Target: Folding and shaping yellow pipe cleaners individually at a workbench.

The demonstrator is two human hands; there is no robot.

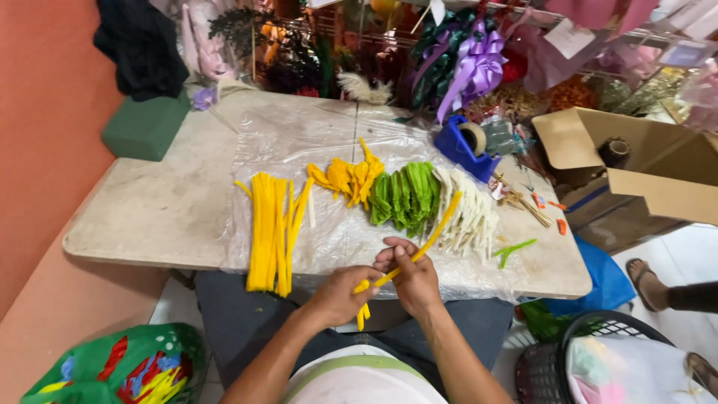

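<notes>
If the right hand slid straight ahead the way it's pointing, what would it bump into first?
Probably the white pipe cleaner pile. The right hand points up and away across the plastic sheet, along its yellow pipe cleaner, toward where the white and green piles meet, so depth leaves some doubt.

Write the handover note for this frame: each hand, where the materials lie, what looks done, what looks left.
Left hand and right hand both grip one yellow stem at the table's near edge, bending it. Straight yellow stems lie on the plastic sheet to the left. Folded pieces sit in a row behind: yellow, green, white. Done: those folded piles. Left: the straight yellow bundle, seemingly.
</notes>
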